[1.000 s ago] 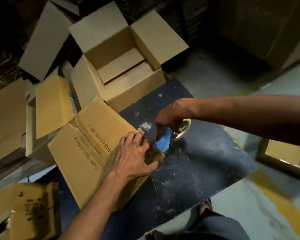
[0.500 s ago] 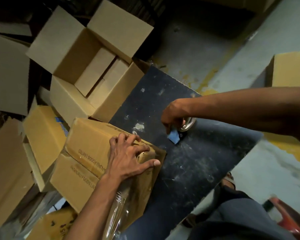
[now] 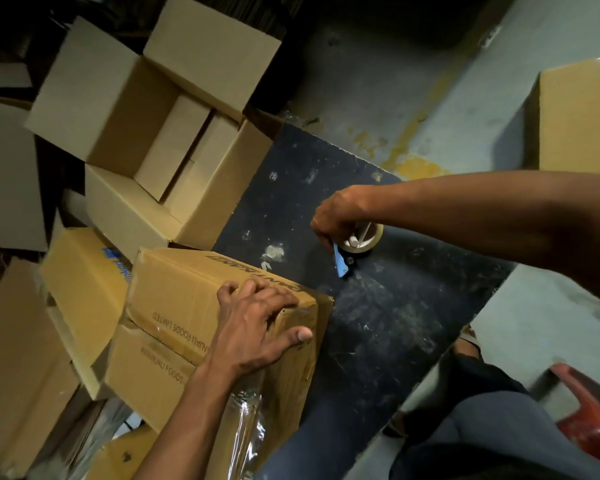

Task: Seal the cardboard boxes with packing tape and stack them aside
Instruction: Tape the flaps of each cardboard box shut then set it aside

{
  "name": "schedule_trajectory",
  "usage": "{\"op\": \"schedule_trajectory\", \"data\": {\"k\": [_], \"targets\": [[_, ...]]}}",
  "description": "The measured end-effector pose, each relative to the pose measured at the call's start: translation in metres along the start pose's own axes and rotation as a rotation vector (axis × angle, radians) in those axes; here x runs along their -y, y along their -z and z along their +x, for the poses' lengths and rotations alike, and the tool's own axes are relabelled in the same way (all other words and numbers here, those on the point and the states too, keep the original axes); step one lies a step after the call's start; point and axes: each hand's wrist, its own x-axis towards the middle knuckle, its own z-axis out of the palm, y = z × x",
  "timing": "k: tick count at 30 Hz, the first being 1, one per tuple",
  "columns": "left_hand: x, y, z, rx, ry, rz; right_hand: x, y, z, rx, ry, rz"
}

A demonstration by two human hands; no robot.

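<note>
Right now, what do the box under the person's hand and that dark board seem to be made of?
The printed box looks like matte brown corrugated cardboard, creased at the flaps, with glossy clear tape reflecting light down its side. The dark board seems painted wood or laminate, scuffed and paint-flecked; which one is unclear.

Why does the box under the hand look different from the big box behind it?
The printed brown cardboard box under the left hand is closed, with shiny clear tape over its edge; the plain tan cardboard box behind it is open, flaps standing up. The closed box has black lettering on it; the open box shows none. The closed box is tilted, and the open box sits flatter. Both are cardboard.
</note>
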Motion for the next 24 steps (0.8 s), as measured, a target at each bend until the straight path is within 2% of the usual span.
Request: {"op": "schedule_trajectory", "data": {"k": [4, 7, 9, 11, 14, 17, 20, 22, 24], "targets": [[-0.006, 0.003, 0.016, 0.185, 0.059, 0.193, 0.004, 0.003, -0.006, -0.064, -0.035, -0.06], [-0.009, 0.007, 0.024, 0.226, 0.12, 0.159, 0.01, -0.001, -0.009, -0.133, -0.074, -0.13], [-0.007, 0.009, 0.021, 0.117, 0.223, 0.047, 0.016, -0.003, -0.014, -0.139, -0.082, -0.166], [-0.003, 0.011, 0.006, -0.095, 0.323, -0.05, 0.027, 0.0, -0.025, -0.171, -0.109, -0.183], [0.013, 0.011, -0.029, -0.302, 0.345, -0.081, 0.044, -0.002, -0.04, -0.349, -0.155, -0.133], [0.029, 0.009, -0.079, -0.425, 0.269, -0.156, 0.066, -0.023, -0.06, -0.656, -0.213, 0.07], [0.037, -0.004, -0.138, -0.529, 0.197, -0.212, 0.101, -0.07, -0.079, -0.989, -0.392, 0.533], [0.049, -0.021, -0.178, -0.529, 0.152, -0.221, 0.138, -0.107, -0.092, -1.067, -0.464, 0.77], [0.065, -0.04, -0.215, -0.447, 0.094, -0.272, 0.187, -0.149, -0.098, -1.008, -0.36, 0.832]]}}
